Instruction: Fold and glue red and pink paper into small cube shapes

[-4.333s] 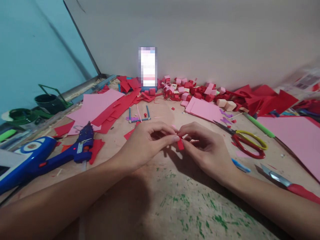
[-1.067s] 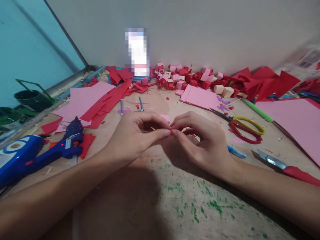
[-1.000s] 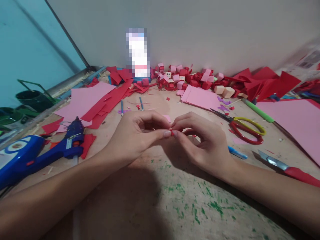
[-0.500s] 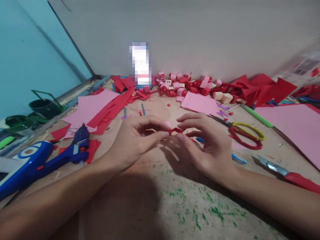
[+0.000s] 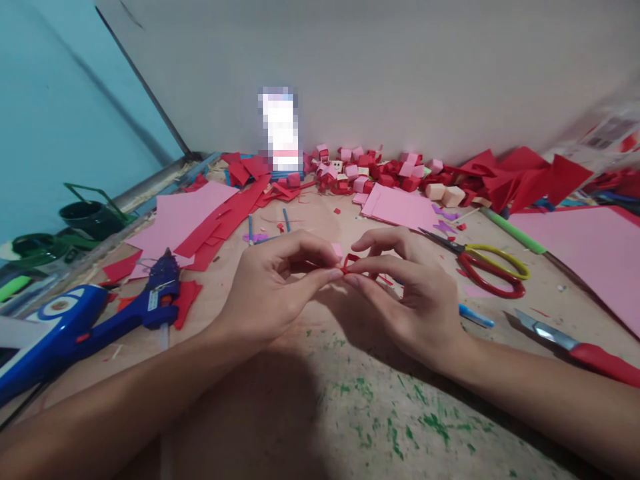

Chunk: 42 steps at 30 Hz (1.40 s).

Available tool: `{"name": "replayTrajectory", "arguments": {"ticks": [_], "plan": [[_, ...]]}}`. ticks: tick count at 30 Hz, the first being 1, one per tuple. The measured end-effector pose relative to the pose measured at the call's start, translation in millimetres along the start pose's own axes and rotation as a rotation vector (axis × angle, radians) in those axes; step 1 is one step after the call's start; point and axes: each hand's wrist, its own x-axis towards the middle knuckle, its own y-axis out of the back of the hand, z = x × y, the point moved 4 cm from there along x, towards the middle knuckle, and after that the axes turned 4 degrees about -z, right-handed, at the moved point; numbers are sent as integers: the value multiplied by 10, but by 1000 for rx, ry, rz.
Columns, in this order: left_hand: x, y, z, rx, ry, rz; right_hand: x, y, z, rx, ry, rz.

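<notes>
A small folded strip of red paper [image 5: 351, 257] is pinched between my two hands above the middle of the board. My left hand [image 5: 283, 287] holds one side of it between thumb and forefinger. From the other side, the thumb and a finger of my right hand [image 5: 410, 293] close on it, while the forefinger arches above. Part of the strip is hidden by the fingertips. Behind it lies a small pink paper piece [image 5: 337, 251]. A blue pen [image 5: 476, 317] rests beside my right wrist.
A blue glue gun [image 5: 145, 307] lies at left, near pink sheets [image 5: 187, 210]. Scissors [image 5: 495, 270] and a red-handled knife [image 5: 575, 343] lie at right. Small red and pink paper boxes [image 5: 360, 170] are heaped by the wall, beside a lit phone [image 5: 281, 130].
My right hand's fingertips have moved slightly left and down, closing on the red paper strip against the left fingertips. A loop of the strip now stands up above them.
</notes>
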Motion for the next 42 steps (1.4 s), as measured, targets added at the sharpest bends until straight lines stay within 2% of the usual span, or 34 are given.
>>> {"name": "replayTrajectory", "arguments": {"ticks": [10, 15, 18, 24, 29, 32, 36, 42], "plan": [[18, 8, -7, -88, -21, 11, 5, -8, -15, 145, -59, 20], [46, 45, -17, -110, 26, 7, -25, -38, 59, 361, -346, 78], [39, 48, -6, -100, 6, -11, -31, -61, 61, 390, -417, 84], [30, 31, -15, -84, -15, -11, -32, -47, 27, 296, -359, 67], [32, 16, -62, -138, 85, -9, -30, -56, 15, 258, -241, 14], [41, 9, -73, -140, 117, -49, -21, -53, -5, 213, -164, -3], [59, 23, -70, -75, 70, -73, -17, -50, -17, 185, -114, -9], [63, 15, -73, 31, 6, -112, -24, -47, 4, 169, -122, -3]]}}
